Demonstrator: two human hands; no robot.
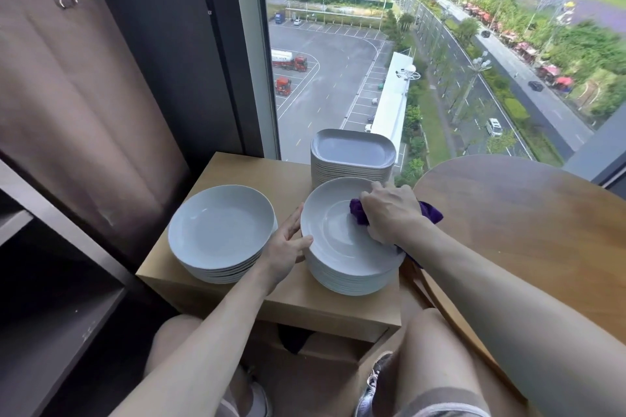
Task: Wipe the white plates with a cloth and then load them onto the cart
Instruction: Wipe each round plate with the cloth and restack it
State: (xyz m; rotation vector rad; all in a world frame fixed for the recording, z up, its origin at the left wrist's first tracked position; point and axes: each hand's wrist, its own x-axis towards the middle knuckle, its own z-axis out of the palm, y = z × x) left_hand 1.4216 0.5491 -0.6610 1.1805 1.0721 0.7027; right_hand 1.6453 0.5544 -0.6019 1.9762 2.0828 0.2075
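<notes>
three stacks sit on the low stand (244, 176): a left stack of plates (220, 234) and a right stack of plates (335, 247) side by side in front, and a stack of squarish dishes (352, 152) just behind the right one — perhaps touching it. the left hand (284, 247) lies between the front stacks; the right hand (389, 217) and cloth (357, 213) rest on the right stack. a round table (525, 213) stands to the right.

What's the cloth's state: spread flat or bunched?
Bunched. The purple cloth is wadded under the right hand, which grips it against the top plate of the near stack; only crumpled ends stick out.
</notes>
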